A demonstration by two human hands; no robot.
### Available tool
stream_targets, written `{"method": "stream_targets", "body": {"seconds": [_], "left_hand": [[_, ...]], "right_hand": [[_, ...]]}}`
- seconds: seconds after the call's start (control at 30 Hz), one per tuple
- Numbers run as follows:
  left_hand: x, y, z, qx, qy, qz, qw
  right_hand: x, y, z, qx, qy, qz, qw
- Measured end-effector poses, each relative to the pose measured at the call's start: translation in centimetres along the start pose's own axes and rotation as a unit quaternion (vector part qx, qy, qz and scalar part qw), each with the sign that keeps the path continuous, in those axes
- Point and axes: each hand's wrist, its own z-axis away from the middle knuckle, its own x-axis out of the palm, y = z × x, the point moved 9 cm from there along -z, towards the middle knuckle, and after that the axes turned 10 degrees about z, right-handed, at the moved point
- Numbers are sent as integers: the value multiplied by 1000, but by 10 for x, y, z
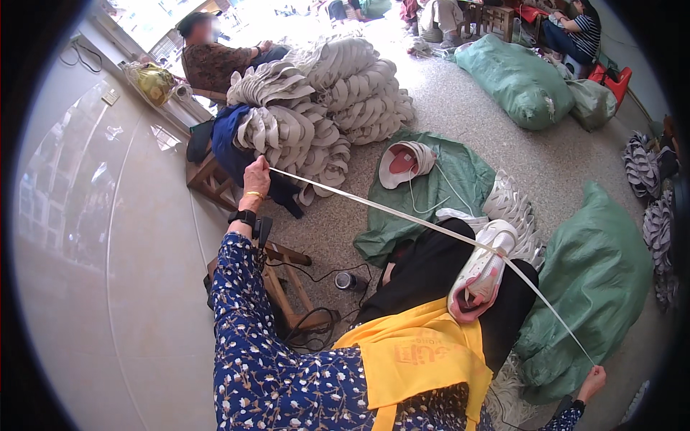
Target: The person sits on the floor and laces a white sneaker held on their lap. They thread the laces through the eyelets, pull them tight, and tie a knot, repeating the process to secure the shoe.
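A white-and-pink shoe upper [491, 264] lies across my lap, over dark trousers and a yellow apron [424, 359]. Through its lacing area runs a long white shoelace [417, 220], pulled taut to both sides. My left hand [256, 177], raised at the far left, is closed on one end of the lace. Low at the right, the fingers of my right hand [593, 382] pinch the other end. Ahead of my knees, another pale shoe upper with a pink inside [405, 163] rests on a green sack [431, 190], its loose laces trailing.
Stacked grey-white shoe uppers [316, 108] form a large pile at far left. A bulging green sack [593, 287] stands at my right, another [514, 79] farther back. Near my left elbow are a wooden stool [287, 287], cables and a can [350, 281]. Other people sit farther away.
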Motion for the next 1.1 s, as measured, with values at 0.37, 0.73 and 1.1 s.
{"method": "stream_targets", "body": {"seconds": [0.37,0.73,1.1], "left_hand": [[38,56,-23,33,-28,36,998],[5,105,-49,-41,131,119,983],[175,358,211,-142,-613,551,549]], "right_hand": [[57,-6,-32,102,-110,-187,971],[-5,-44,-77,119,80,-394,908],[-47,-377,128,26,-469,-599,649]]}}
